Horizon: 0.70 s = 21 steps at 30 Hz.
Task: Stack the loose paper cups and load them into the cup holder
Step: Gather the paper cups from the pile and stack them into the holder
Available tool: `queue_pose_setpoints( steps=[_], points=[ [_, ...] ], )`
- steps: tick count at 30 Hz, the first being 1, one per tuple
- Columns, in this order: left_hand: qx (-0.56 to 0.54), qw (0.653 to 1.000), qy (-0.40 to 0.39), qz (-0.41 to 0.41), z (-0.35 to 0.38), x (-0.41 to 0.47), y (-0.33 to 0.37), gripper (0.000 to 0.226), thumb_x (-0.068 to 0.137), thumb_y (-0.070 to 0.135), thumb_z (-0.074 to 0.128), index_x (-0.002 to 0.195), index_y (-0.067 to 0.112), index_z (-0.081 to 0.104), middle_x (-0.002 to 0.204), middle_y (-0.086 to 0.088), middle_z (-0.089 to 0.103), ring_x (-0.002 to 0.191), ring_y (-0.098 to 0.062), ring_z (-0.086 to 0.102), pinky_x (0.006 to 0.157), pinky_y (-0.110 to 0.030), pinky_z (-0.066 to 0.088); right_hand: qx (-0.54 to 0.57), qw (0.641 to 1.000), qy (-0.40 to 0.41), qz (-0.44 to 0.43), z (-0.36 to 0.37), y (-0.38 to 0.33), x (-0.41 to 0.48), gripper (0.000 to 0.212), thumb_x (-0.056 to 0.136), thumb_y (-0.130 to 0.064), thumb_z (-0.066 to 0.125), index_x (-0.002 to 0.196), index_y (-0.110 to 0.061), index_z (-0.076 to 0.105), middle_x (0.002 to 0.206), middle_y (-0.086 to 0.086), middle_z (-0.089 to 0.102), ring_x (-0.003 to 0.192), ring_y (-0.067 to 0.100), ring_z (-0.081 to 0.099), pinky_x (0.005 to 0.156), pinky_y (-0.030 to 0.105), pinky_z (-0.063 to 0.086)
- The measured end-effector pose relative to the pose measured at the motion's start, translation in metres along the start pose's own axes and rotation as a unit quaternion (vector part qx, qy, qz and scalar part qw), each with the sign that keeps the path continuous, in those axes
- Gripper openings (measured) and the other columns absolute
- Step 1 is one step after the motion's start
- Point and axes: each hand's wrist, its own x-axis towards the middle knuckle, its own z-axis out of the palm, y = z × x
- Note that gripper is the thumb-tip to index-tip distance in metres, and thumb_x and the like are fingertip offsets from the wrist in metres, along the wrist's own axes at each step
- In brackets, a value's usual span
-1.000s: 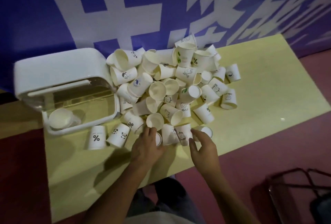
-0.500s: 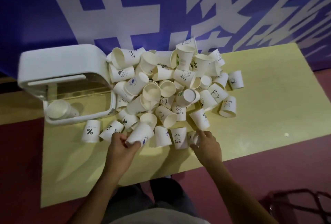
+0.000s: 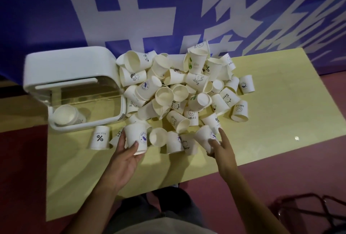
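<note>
Nearest: dark trousers (image 3: 142, 213), and two bare forearms reaching over the near edge of a pale yellow table (image 3: 262, 149). Low right, a dark chair frame (image 3: 309, 213) on the reddish floor (image 3: 22, 168).

Left hand (image 3: 124, 159): thumb across the front and fingers round the back of a blue-print cup (image 3: 135, 136), white paper with a round blue mark. It is held at the near left edge of the heap. Cannot tell whether it is clear of the tabletop.

Right hand (image 3: 223, 151): thumb and fingers curled round a tilted cup (image 3: 203, 134) at the near right edge of the heap, forefinger lying straight along its side.

Just left of the left hand, a percent cup (image 3: 100, 137) stands base up, a little apart from the rest.

Beyond the hands: the pile of loose cups (image 3: 177, 91), heaped and pointing every way, some on their sides, some mouth up. Prints read "HELLO" and "Bear". The pile runs back to the table's far edge.

Left of the pile and touching it: the white cup holder (image 3: 74, 71), lying on the table with a clear window. One loaded cup (image 3: 64, 115) lies inside at its near end, mouth toward the camera.

Farthest: a blue banner (image 3: 46, 9) with large white characters.
</note>
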Motion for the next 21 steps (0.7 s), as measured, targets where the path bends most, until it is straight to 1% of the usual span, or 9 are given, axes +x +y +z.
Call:
queue_pose_setpoints(
  steps=[2, 3, 6, 8, 11, 13, 15, 17, 21],
  points=[
    [0.019, 1.0, 0.004, 0.007, -0.014, -0.002, 0.01, 0.073, 0.087, -0.002, 0.057, 0.151, 0.03, 0.043, 0.139, -0.008, 0.065, 0.121, -0.024, 0.067, 0.098, -0.035, 0.056, 0.063, 0.997, -0.048, 0.02, 0.012, 0.001, -0.009, 0.07, 0.098, -0.014, 0.057, 0.158, -0.041, 0.032, 0.096, 0.004, 0.068, 0.089, 0.025, 0.065, 0.091, 0.048, 0.059],
    [0.038, 0.999, 0.013, 0.012, -0.021, -0.004, 0.015, 0.074, 0.085, -0.004, 0.058, 0.149, 0.029, 0.044, 0.136, -0.009, 0.066, 0.117, -0.024, 0.068, 0.094, -0.036, 0.058, 0.084, 0.993, -0.074, 0.024, 0.021, 0.0, -0.015, 0.07, 0.099, -0.012, 0.055, 0.158, -0.043, 0.032, 0.098, 0.001, 0.07, 0.096, 0.028, 0.069, 0.093, 0.05, 0.059],
    [0.108, 0.993, 0.029, 0.039, -0.039, -0.01, 0.036, 0.069, 0.086, -0.008, 0.06, 0.142, 0.028, 0.045, 0.125, -0.01, 0.069, 0.109, -0.025, 0.069, 0.092, -0.04, 0.055, 0.136, 0.98, -0.141, 0.03, 0.056, -0.012, -0.033, 0.06, 0.1, -0.008, 0.052, 0.149, -0.043, 0.047, 0.134, 0.001, 0.063, 0.119, 0.037, 0.065, 0.091, 0.046, 0.059],
    [0.136, 0.989, 0.026, 0.056, -0.052, -0.012, 0.053, 0.068, 0.083, 0.001, 0.075, 0.139, 0.027, 0.045, 0.122, -0.011, 0.071, 0.107, -0.025, 0.071, 0.093, -0.043, 0.054, 0.146, 0.972, -0.179, 0.031, 0.085, -0.023, -0.044, 0.056, 0.1, -0.009, 0.051, 0.141, -0.046, 0.055, 0.141, 0.003, 0.056, 0.117, 0.037, 0.064, 0.087, 0.042, 0.058],
    [0.173, 0.983, 0.025, 0.058, -0.07, -0.018, 0.081, 0.084, 0.065, 0.032, 0.09, 0.136, 0.033, 0.046, 0.122, -0.01, 0.073, 0.112, -0.029, 0.07, 0.094, -0.047, 0.054, 0.168, 0.957, -0.233, 0.037, 0.128, -0.041, -0.059, 0.065, 0.091, -0.014, 0.058, 0.141, -0.055, 0.051, 0.116, 0.023, 0.055, 0.101, 0.038, 0.055, 0.09, 0.05, 0.058],
    [0.195, 0.978, 0.028, 0.072, -0.087, -0.022, 0.1, 0.066, 0.074, 0.032, 0.085, 0.131, 0.037, 0.05, 0.119, -0.011, 0.073, 0.113, -0.035, 0.068, 0.091, -0.051, 0.053, 0.181, 0.944, -0.273, 0.045, 0.156, -0.052, -0.069, 0.07, 0.086, -0.016, 0.061, 0.146, -0.049, 0.049, 0.121, 0.04, 0.052, 0.099, 0.039, 0.055, 0.092, 0.055, 0.056],
    [0.212, 0.972, 0.021, 0.096, -0.104, -0.025, 0.118, 0.051, 0.084, 0.018, 0.081, 0.124, 0.032, 0.053, 0.114, -0.012, 0.074, 0.107, -0.036, 0.069, 0.083, -0.05, 0.054, 0.179, 0.936, -0.298, 0.057, 0.184, -0.062, -0.078, 0.068, 0.084, -0.016, 0.062, 0.146, -0.043, 0.052, 0.133, 0.03, 0.059, 0.1, 0.041, 0.06, 0.095, 0.057, 0.055],
    [0.233, 0.965, 0.018, 0.117, -0.117, -0.029, 0.135, 0.049, 0.084, 0.009, 0.079, 0.121, 0.026, 0.052, 0.111, -0.011, 0.074, 0.098, -0.03, 0.071, 0.074, -0.044, 0.057, 0.176, 0.928, -0.32, 0.069, 0.209, -0.066, -0.085, 0.071, 0.083, -0.015, 0.063, 0.146, -0.046, 0.051, 0.138, 0.017, 0.06, 0.101, 0.042, 0.062, 0.096, 0.06, 0.054],
    [0.257, 0.955, 0.027, 0.146, -0.142, -0.033, 0.164, 0.056, 0.075, 0.025, 0.081, 0.123, 0.022, 0.051, 0.105, -0.005, 0.076, 0.09, -0.018, 0.071, 0.068, -0.03, 0.057, 0.171, 0.924, -0.331, 0.084, 0.257, -0.07, -0.096, 0.066, 0.094, -0.007, 0.06, 0.141, -0.053, 0.053, 0.142, 0.007, 0.061, 0.103, 0.044, 0.066, 0.099, 0.068, 0.05]
  ],
)
